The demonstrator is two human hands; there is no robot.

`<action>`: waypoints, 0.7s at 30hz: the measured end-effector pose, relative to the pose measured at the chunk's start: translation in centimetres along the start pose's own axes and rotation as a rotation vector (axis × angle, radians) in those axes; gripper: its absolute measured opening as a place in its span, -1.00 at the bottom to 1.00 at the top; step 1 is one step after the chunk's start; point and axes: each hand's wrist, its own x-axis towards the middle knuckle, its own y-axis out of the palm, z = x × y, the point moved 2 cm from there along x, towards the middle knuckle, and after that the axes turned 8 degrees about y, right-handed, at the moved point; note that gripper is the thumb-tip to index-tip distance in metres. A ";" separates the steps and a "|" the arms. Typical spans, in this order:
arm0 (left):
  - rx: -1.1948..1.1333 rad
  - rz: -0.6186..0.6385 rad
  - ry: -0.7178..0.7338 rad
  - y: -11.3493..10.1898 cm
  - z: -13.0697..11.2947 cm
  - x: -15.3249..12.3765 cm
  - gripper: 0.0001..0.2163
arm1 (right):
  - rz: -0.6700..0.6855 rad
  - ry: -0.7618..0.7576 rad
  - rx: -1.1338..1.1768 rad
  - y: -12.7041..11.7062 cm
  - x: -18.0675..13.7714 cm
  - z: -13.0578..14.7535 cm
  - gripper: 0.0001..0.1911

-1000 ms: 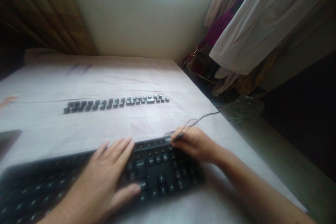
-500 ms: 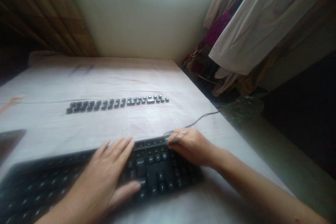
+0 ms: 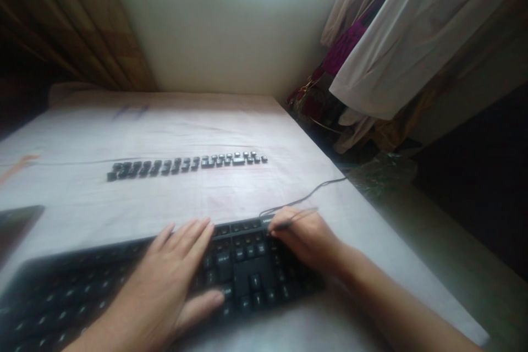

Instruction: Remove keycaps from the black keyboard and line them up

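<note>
A black keyboard point(image 3: 247, 268) lies at a slant across the near part of a surface covered in pale cloth. My left hand point(image 3: 169, 280) rests flat over its middle, fingers stretched towards the far edge and thumb out to the right. At the upper right part of the keyboard, my right hand point(image 3: 307, 239) pinches a thin dark tool point(image 3: 284, 225) close to the keys. Motion blur leaves the kind of tool unclear, and the fingers cover its tip. Several loose black keycaps point(image 3: 177, 165) stand in two rows beyond the keyboard.
A dark cable point(image 3: 313, 192) runs from behind the keyboard over the right edge. A dark flat object point(image 3: 18, 225) sits at the left. Clothes point(image 3: 383, 55) hang at the right above a clear plastic bag point(image 3: 379, 173). A curtain point(image 3: 94, 27) hangs at the back left.
The view has shifted slightly. My right hand keeps its pinch near the keyboard's upper right, and the thin tool now points more to the right. My left hand stays flat.
</note>
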 end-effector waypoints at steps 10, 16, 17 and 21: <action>-0.041 0.010 -0.036 -0.1 0.1 -0.1 -0.28 | -0.148 0.375 0.211 -1.1 -0.1 -0.2 -0.87; -0.093 -0.013 -0.071 -1.0 0.2 0.6 -0.33 | -0.118 0.277 0.146 -1.0 1.1 1.3 -0.89; -0.104 -0.022 -0.078 -1.4 0.0 1.0 -0.36 | -0.118 0.252 0.132 -0.9 1.2 1.7 -0.90; -0.278 -0.065 -0.086 -2.5 -1.2 3.3 -0.52 | -0.150 0.183 0.096 -0.5 1.6 3.0 -0.91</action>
